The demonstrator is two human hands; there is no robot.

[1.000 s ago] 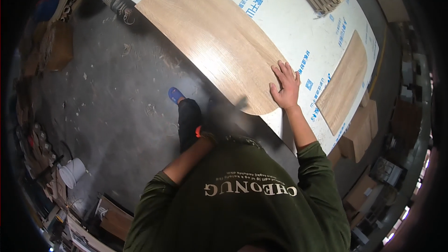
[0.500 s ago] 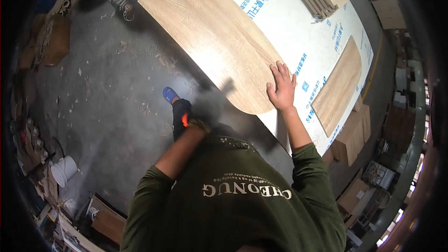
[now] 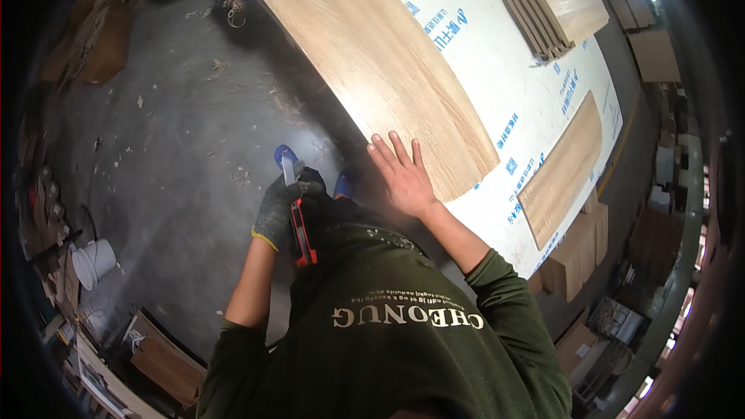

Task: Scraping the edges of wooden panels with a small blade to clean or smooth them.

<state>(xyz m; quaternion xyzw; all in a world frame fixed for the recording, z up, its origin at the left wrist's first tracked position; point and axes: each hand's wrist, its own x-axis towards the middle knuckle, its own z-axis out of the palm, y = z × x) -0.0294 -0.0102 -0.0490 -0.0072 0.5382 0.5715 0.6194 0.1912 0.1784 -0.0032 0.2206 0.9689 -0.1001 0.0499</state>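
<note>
My right hand lies flat, fingers spread, on the near end of a long light wood veneer sheet. The sheet rests on a white work table. My left hand wears a dark glove with a yellow cuff. It grips a red utility knife in front of my chest, left of the table edge and off the sheet. My blue shoes show on the grey floor below.
A smaller veneer piece lies farther right on the table, and a stack of curved wood panels sits at its far end. On the floor are a white bucket, cardboard boxes and boards.
My left hand has risen from my side into view with the red knife. My right hand stays flat on the sheet near its end.
</note>
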